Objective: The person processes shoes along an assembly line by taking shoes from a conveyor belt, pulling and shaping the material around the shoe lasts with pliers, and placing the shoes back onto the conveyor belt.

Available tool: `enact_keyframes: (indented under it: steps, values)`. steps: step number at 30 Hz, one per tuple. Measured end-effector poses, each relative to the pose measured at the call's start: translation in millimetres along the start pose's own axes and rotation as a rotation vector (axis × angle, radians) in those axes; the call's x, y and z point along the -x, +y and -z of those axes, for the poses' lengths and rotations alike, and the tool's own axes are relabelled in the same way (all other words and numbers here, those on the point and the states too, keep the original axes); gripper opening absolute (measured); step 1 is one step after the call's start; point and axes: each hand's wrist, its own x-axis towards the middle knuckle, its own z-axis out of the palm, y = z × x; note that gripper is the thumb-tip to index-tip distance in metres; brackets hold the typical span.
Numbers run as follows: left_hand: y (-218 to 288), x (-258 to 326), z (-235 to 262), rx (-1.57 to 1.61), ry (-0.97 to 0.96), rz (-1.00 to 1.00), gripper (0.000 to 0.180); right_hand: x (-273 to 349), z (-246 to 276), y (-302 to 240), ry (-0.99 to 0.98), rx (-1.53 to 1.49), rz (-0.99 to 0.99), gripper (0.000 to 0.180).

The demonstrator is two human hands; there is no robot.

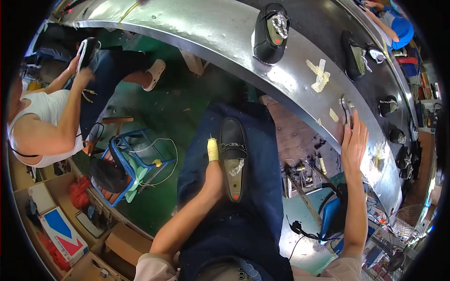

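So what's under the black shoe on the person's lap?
The black shoe lies on a lap in dark blue trousers. The left hand steadies its side. Its sole faces down, so that is hidden.

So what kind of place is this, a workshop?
It looks like a shoe factory line. Half-made black shoes ride a curved metal conveyor, one of them a black shoe on a last. The left hand steadies a black loafer on the lap, and the right hand reaches for a metal tool.
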Motion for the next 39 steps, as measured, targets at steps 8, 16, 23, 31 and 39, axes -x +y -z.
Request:
enact_keyframes:
  steps: [8,16,23,31,39]
  values:
    - [-3,-1,-10,-0.051,0.095,-0.055,0.064,27,58,-161,-0.783,-0.803,-0.494,0.037]
    - [-14,4,-4,-0.284,0.018,-0.27,0.044,58,25,-221,-1.126,-1.276,-0.719,0.025]
    - [-5,-26,-2,-0.24,0.159,0.092,0.055,98,26,-207,-1.105,-1.7,-0.396,0.053]
    - [9,-4,-30,-0.284,0.173,-0.119,0.071,104,-17,-166,-0.669,-1.467,-0.913,0.036]
    - [-4,-57,-12,-0.762,-0.163,-0.625,0.071,81,-16,-190,-0.66,-1.399,-0.744,0.042]
